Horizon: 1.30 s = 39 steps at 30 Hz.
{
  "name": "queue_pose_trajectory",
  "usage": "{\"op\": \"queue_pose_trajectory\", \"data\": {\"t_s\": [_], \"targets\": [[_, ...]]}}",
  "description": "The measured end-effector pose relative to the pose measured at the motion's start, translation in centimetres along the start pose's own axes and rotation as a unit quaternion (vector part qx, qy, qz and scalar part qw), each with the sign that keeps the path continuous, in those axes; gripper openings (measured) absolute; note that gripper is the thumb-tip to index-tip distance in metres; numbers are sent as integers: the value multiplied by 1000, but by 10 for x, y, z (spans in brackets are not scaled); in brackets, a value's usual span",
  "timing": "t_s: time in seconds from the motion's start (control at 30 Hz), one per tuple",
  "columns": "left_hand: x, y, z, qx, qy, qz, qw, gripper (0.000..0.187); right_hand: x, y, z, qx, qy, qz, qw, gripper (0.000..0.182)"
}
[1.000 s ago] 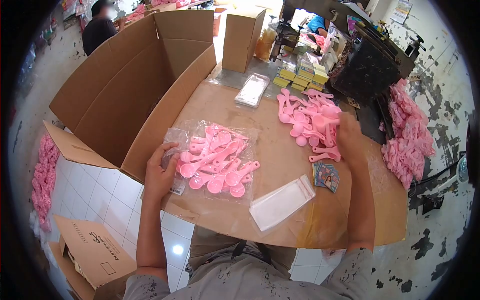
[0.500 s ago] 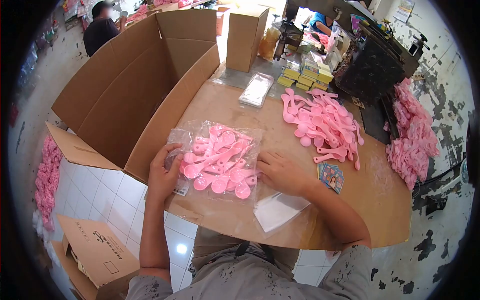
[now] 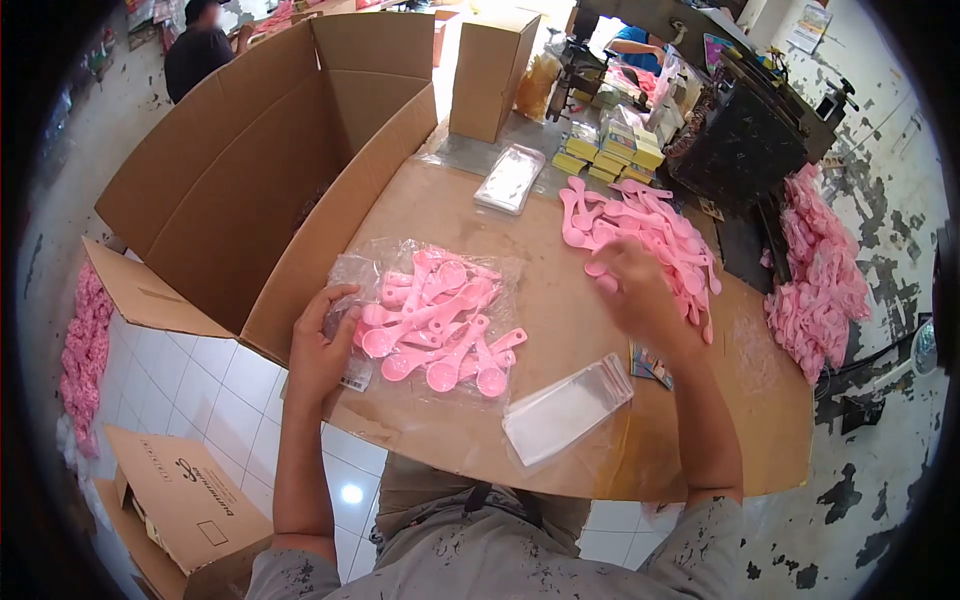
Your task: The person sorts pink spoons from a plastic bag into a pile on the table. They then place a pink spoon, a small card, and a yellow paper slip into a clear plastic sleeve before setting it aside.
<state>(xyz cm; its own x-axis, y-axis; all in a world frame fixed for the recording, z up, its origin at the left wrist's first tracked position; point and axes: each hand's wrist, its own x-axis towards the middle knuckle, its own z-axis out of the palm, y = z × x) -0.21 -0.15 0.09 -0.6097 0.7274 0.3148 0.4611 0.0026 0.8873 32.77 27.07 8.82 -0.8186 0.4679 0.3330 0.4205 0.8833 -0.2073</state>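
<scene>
Pink spoons lie on a clear plastic bag (image 3: 350, 270) in front of me; the bagged group of spoons (image 3: 440, 320) fills its middle. My left hand (image 3: 325, 340) rests at the bag's left edge, thumb and fingers apart, holding nothing. Over the lower left side of the loose pink spoon pile (image 3: 660, 230) is my right hand (image 3: 635, 290), its fingers bent down; whether they grip a spoon is unclear. Near the table's front edge lies a stack of clear bags (image 3: 565, 410). Colourful cards (image 3: 648, 364) are partly hidden by my right wrist.
A large open cardboard box (image 3: 340, 200) stands left of the table (image 3: 720, 430). At the back are a clear packet (image 3: 510, 180), stacked card bundles (image 3: 610, 145), an upright carton (image 3: 490, 80) and a dark machine (image 3: 745, 130). Two people are in the background.
My right hand has left the bag's right edge and moved up and right to the spoon pile. A spoon handle now points out at the bag's right side. My left hand stays nearly in place.
</scene>
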Motion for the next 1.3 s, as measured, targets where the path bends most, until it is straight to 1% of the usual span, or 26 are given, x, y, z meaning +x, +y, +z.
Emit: {"op": "queue_pose_trajectory", "data": {"t_s": [0.03,0.07,0.13,0.23,0.33,0.47,0.53,0.63,0.73,0.83,0.93,0.97,1.03,1.07,1.13,1.17,1.2,1.27,1.3], "targets": [[0,2,0,2,0,-4,1000,27,-4,-10,11,55,-53,-76,994,32],[0,3,0,4,-1,-7,1000,27,-8,-23,23,110,-103,-151,977,33],[0,0,1,-1,0,-11,1000,27,-14,-57,38,80,-93,-200,972,31],[0,-1,1,-8,-2,-9,1000,27,-15,-69,58,90,-144,-174,970,26],[-1,0,0,-4,-1,-9,1000,27,-11,-70,59,100,-166,-136,971,25],[-1,-3,1,-15,-1,-15,1000,27,-13,-63,57,98,-138,-160,973,25],[-1,-2,1,-17,0,-11,1000,27,-12,-67,33,71,-113,-176,975,22],[0,-4,1,-8,-1,-8,1000,27,-13,-69,2,-30,-51,-248,967,24],[-1,0,1,-1,-3,-10,1000,27,-14,-73,-23,-31,-58,-234,970,27],[-1,6,0,-1,-5,-18,1000,27,-18,-49,-38,-21,-75,-148,986,29],[-2,6,-1,1,-4,-16,1000,27,-12,-24,-56,4,-30,-32,999,27],[-2,5,-1,2,-3,-14,1000,28,-9,-11,-55,-70,34,-22,997,26],[-2,5,0,4,-1,-7,1000,28,-5,11,-44,-217,161,1,963,25],[-2,4,0,5,0,-4,1000,28,-6,12,-37,-225,184,-4,957,24],[-1,0,1,6,3,-2,1000,28,-4,-8,-17,-239,232,-16,943,23],[-2,-1,1,7,4,-1,1000,28,-9,-15,-4,-114,125,-23,985,24],[-2,0,0,5,2,-4,1000,28,-17,-25,8,15,14,-29,999,26],[-1,2,0,0,-3,-8,1000,28,-23,-65,27,60,-132,-3,989,37],[-1,1,1,1,-3,-10,1000,28,-27,-87,39,53,-105,-4,993,41]]}}
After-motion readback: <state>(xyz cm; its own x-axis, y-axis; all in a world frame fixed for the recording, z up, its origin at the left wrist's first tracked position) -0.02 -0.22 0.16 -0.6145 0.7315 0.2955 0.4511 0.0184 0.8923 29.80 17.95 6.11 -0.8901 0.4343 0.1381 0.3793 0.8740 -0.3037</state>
